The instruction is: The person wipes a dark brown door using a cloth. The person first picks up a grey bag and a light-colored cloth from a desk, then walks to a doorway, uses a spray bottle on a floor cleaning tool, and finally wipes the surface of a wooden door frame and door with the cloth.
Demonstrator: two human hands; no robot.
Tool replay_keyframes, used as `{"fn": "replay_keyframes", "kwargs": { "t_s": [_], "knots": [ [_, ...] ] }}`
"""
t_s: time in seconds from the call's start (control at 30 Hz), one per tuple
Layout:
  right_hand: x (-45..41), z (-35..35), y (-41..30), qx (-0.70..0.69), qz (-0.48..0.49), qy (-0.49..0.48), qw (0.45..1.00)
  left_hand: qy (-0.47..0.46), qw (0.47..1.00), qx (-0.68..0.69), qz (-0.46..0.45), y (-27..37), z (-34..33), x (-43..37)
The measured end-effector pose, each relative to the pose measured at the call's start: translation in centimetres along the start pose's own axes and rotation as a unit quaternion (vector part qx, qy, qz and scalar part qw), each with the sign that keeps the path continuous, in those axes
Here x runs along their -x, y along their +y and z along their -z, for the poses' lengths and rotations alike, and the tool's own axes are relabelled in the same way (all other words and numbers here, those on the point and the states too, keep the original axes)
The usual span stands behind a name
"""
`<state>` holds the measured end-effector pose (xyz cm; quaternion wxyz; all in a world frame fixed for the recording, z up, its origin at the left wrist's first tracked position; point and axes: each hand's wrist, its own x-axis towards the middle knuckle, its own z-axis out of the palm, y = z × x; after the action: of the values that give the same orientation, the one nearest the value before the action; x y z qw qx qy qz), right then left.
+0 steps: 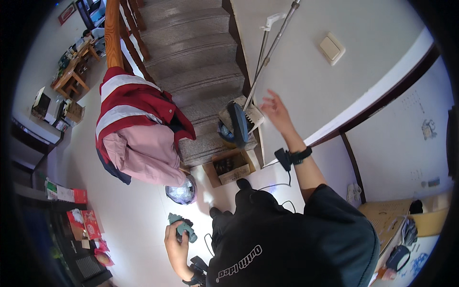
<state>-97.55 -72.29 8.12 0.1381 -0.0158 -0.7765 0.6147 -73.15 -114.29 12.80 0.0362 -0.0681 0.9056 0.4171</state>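
My left hand (175,239) grips a crumpled grey-green cloth (184,227) above the pale tiled floor. My right hand (275,109) is raised near the wall with its fingers apart and nothing in it. Just left of it, a blue-headed broom (241,125) and a long-handled dustpan (255,114) lean at the foot of the stairs. An open cardboard box (235,174) stands on the floor below them, with dark items inside. Red, white and pink jackets (143,143) hang over the wooden newel post (113,39). Beneath the jackets sits a shiny round helmet-like object (181,192).
Carpeted stairs (193,53) rise ahead, beside a wall with a light switch (332,48). Cables run over the floor by my feet. Red boxes (91,224) stand at the left; a wooden table (73,71) and a person (97,34) are farther back. Cardboard (385,215) lies at the right.
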Motion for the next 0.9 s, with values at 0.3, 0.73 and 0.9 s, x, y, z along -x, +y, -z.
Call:
{"fn": "replay_keyframes", "kwargs": {
  "t_s": [0.3, 0.73, 0.9],
  "knots": [
    [-21.6, 8.8, 5.8, 0.040, 0.046, 0.175, 0.983, 0.053, 0.999, -0.004, 0.008, 5.1, -6.7, -0.3],
    [-22.6, 2.3, 3.5, 0.169, 0.143, 0.146, 0.964, 0.055, 0.995, -0.017, 0.082, 8.9, -10.0, 0.2],
    [-22.8, 0.5, 2.3, 0.158, 0.152, 0.102, 0.970, 0.065, 0.994, -0.016, 0.082, 9.3, -10.0, -0.7]
  ]
}}
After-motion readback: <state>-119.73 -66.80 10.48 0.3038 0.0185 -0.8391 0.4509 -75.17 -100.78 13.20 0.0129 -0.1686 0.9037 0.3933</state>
